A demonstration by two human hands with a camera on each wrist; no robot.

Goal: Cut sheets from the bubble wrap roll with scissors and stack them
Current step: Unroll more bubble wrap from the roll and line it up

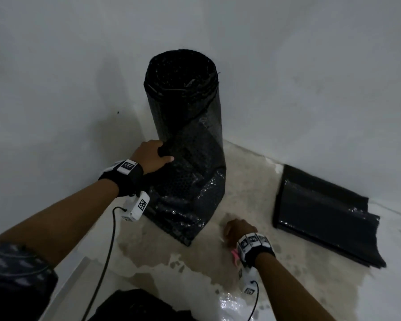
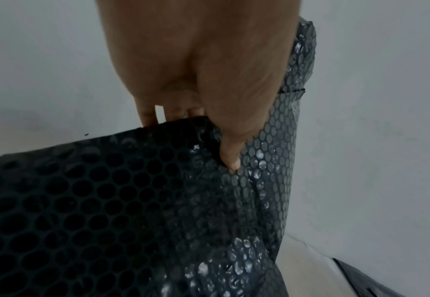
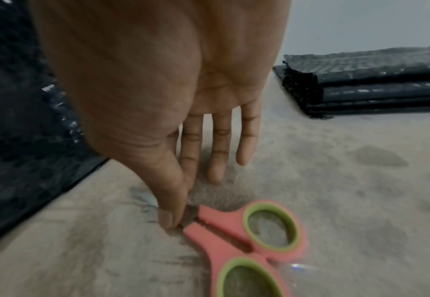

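Standing upright in the wall corner, the roll [image 1: 183, 107] is your landmark; its loose end hangs down the front and bunches on the floor [image 1: 264, 262].

Left hand [image 1: 152, 156]: at the roll's left side, about mid-height, thumb and fingers pinching the free edge of the wrap [image 2: 132, 180]. Fingers behind the sheet, thumb in front.

Right hand [image 1: 239, 230]: low over the floor, in front of the roll and to its right. Fingers straight, holding nothing. In the right wrist view the thumb tip sits right against the scissors [image 3: 254, 237] near the pivot; blades hidden behind the thumb. Scissors lie flat, pink handles with green loop linings, not yet picked up.

Stack [image 1: 322, 214]: cut sheets piled on the floor to the right of the roll, against the wall.

Handling, as a judgement:
- Wrap looks light, soft and floppy, so it will sag and fold unless kept taut.
- Film is glossy, likely slick; pinch well in from the edge.
- Roll is tall and probably light, so a hard pull may tip it.
- Take the scissors through the loops, not by the shanks.
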